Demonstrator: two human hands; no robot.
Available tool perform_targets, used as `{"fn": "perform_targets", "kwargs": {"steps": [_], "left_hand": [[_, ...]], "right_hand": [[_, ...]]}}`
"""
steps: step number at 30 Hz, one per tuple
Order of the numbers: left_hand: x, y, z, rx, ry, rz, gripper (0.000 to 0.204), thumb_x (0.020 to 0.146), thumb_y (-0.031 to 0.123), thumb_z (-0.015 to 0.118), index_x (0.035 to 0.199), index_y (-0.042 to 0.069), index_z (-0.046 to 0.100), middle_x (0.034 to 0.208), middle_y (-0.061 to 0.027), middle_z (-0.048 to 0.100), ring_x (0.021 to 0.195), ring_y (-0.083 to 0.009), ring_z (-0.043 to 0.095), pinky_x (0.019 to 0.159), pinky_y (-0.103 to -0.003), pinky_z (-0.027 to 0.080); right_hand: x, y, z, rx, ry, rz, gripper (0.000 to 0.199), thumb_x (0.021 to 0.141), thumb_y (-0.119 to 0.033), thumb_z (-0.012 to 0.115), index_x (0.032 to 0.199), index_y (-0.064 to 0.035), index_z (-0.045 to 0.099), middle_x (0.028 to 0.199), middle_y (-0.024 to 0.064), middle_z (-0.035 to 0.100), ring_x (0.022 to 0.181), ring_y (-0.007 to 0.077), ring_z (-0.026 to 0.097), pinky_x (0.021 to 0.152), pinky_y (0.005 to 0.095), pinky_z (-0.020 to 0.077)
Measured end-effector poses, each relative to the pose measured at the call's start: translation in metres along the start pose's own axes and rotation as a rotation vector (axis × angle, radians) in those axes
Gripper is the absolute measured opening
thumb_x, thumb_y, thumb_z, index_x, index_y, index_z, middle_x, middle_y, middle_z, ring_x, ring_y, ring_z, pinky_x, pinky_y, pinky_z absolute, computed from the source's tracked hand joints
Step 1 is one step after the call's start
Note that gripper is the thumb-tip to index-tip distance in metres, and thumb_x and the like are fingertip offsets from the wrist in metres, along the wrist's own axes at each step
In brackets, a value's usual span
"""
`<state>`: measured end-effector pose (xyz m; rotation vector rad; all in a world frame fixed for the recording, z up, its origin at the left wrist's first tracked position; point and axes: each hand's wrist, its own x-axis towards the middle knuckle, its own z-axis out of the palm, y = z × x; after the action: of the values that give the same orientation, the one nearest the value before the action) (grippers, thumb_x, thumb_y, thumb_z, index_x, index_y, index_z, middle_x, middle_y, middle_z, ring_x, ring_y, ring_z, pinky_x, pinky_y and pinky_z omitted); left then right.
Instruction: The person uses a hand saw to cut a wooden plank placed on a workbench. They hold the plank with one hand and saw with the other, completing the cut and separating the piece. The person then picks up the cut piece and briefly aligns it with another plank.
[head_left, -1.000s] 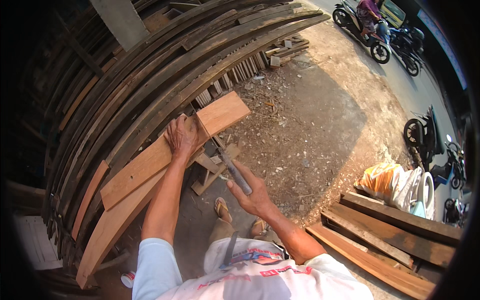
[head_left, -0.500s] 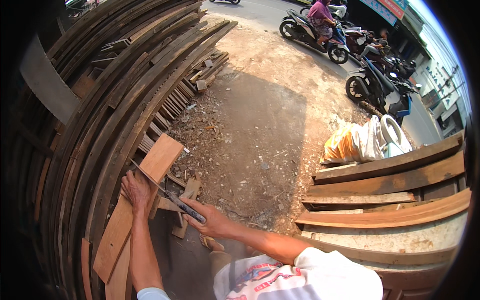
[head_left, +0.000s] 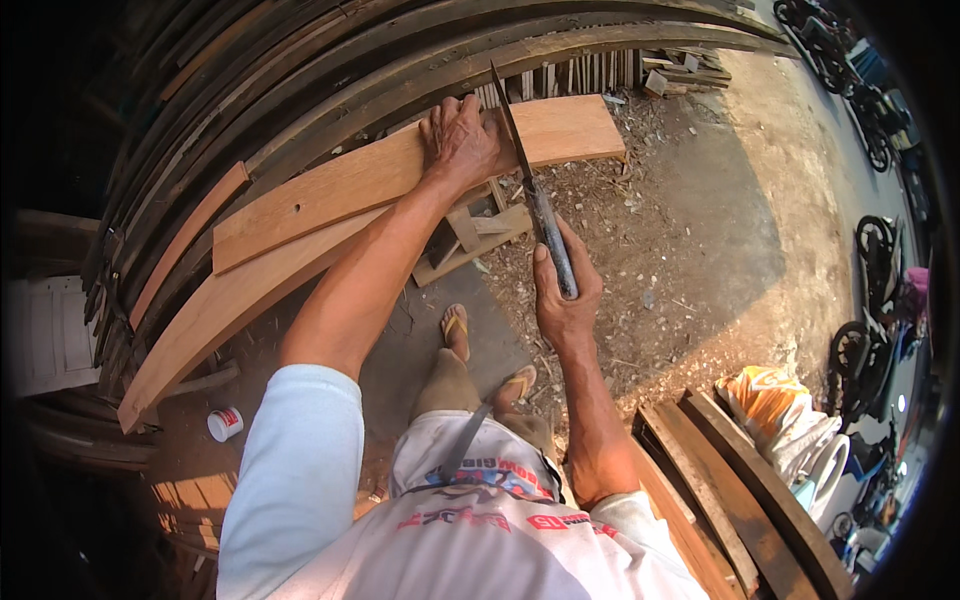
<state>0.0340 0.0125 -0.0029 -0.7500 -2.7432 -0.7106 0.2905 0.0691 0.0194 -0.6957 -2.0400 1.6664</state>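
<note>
A smooth reddish-brown plank [head_left: 335,190] lies over a longer, curved-looking board [head_left: 240,300] in front of me. My left hand [head_left: 462,140] presses down on the plank, its fingers bent toward the far edge. Just right of it, the thin blade of a handsaw [head_left: 513,130] crosses the plank from near to far, its tip past the far edge. My right hand [head_left: 570,285] wraps round the saw's dark, worn handle, with the thumb along the near end. How deep the blade sits in the wood I cannot tell. A small wooden support [head_left: 475,240] shows under the plank.
Long dark timbers [head_left: 380,65] are stacked beyond the plank. More boards [head_left: 735,490] lie at the lower right, beside white and orange sacks [head_left: 770,400]. A small white tub [head_left: 225,424] is on the ground at left. Motorbikes [head_left: 850,360] line the road at right.
My view has swung round, so the plank now runs more across the picture and the motorbikes sit at the right rim. Both hands keep their hold on plank and saw.
</note>
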Motion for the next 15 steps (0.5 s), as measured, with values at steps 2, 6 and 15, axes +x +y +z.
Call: {"fn": "perform_targets", "kwargs": {"steps": [2,6,15], "left_hand": [[0.000,-0.003,-0.002,-0.006,0.006,0.009,0.032,0.098,0.033,0.063,0.116,0.006,0.062,0.117,-0.0206,0.061,0.119,-0.0400,0.056,0.108,-0.055,0.037],[0.001,0.007,-0.009,-0.004,-0.011,0.000,0.034,0.097,0.032,0.064,0.118,0.005,0.063,0.118,-0.0209,0.062,0.119,-0.0394,0.056,0.108,-0.054,0.037],[0.002,-0.005,-0.002,0.010,-0.011,-0.017,0.037,0.098,0.035,0.064,0.120,0.004,0.063,0.119,-0.0198,0.062,0.119,-0.0371,0.056,0.108,-0.053,0.037]], "right_hand": [[-0.047,0.017,-0.022,-0.007,0.035,-0.079,0.046,0.101,-0.017,0.070,0.143,-0.0008,0.062,0.112,0.0151,0.077,0.098,0.0144,0.072,0.086,0.0303,0.0555],[-0.059,0.036,-0.029,-0.025,0.106,-0.272,0.046,0.100,-0.017,0.071,0.142,-0.0003,0.062,0.103,0.0093,0.074,0.089,0.0105,0.067,0.080,0.0279,0.0544],[-0.064,0.042,-0.024,0.018,0.064,-0.074,0.046,0.102,-0.020,0.069,0.141,0.0033,0.062,0.103,0.0090,0.074,0.087,0.0123,0.066,0.080,0.0280,0.0540]]}}
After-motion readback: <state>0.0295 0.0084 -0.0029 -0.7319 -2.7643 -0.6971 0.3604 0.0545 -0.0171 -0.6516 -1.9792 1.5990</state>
